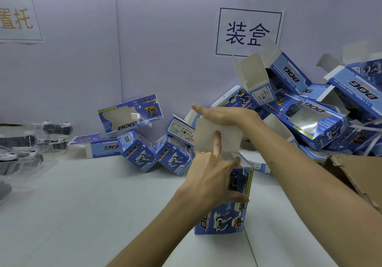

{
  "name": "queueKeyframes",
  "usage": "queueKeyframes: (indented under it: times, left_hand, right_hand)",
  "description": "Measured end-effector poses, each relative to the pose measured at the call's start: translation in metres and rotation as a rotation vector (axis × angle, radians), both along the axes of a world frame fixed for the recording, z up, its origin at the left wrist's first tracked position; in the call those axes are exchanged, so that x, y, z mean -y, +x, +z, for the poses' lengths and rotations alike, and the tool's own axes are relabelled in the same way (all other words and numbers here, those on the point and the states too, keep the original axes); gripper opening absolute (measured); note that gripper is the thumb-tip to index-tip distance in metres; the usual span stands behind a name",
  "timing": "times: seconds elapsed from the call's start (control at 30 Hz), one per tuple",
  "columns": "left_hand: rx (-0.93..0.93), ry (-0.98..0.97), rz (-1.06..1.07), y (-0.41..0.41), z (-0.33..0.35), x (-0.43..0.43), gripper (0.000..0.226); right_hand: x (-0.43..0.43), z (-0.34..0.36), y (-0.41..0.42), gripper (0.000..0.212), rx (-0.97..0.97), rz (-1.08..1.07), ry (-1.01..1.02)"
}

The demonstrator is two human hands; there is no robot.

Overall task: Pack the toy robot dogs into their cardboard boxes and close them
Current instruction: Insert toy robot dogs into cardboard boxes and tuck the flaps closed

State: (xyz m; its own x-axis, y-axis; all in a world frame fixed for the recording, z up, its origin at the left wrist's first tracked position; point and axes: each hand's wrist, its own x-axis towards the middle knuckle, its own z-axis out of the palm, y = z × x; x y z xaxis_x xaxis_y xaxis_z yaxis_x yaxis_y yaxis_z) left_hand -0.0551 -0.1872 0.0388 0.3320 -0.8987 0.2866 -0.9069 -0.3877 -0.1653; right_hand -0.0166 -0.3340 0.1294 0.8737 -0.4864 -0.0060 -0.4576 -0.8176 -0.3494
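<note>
Gripping our upright blue cardboard toy-dog box (224, 219) with left hand (206, 177), index finger raised against its white flap (206, 136), right hand (224, 114) flat on top, fingers pressed together.

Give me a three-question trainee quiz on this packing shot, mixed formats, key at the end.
1. True or false: the upright box has its top flap tucked shut.
2. Which hand grips that box's body? A left; B right; C neither.
3. Fill in: the right hand, fingers straight, rests on the ___.
Key: 1 false, it stands open. 2 A, the left hand. 3 flap.
</note>
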Motion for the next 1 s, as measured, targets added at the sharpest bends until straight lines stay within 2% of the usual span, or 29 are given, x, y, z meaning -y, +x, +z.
queueKeyframes:
  times: [0.2, 0.3, 0.37, 0.5, 0.7, 0.83, 0.9, 0.93, 1.0]
  left_hand:
    - [0.039, -0.006, -0.002, 0.0, -0.001, -0.001, 0.095]
    - [0.047, -0.023, -0.013, 0.002, -0.002, 0.0, 0.092]
    - [0.048, -0.031, -0.027, 0.004, -0.004, 0.001, 0.093]
    - [0.074, -0.044, -0.039, 0.009, -0.009, 0.003, 0.098]
    - [0.077, -0.057, -0.045, 0.01, -0.012, 0.002, 0.101]
    - [0.088, -0.076, -0.061, 0.01, -0.015, 0.002, 0.095]
    - [0.084, -0.1, -0.07, 0.01, -0.014, 0.001, 0.093]
    - [0.085, -0.107, -0.069, 0.01, -0.014, 0.001, 0.094]
    - [0.086, -0.119, -0.061, 0.01, -0.014, 0.001, 0.095]
  right_hand:
    - [0.001, -0.022, -0.01, 0.108, 0.132, 0.109, -0.098]
    - [-0.001, -0.03, -0.013, 0.079, 0.216, 0.187, -0.108]
    - [-0.002, -0.034, -0.015, 0.075, 0.251, 0.241, -0.15]
    - [-0.004, -0.036, -0.015, 0.077, 0.333, 0.298, -0.354]
    - [-0.002, -0.045, -0.007, 0.079, 0.485, 0.197, -0.806]
    - [0.002, -0.06, -0.006, 0.088, 0.61, 0.196, -0.992]
    - [0.0, -0.061, -0.007, 0.085, 0.635, 0.191, -0.983]
    - [-0.001, -0.059, -0.006, 0.081, 0.597, 0.184, -0.914]
    - [0.0, -0.045, -0.005, 0.071, 0.468, 0.215, -0.565]
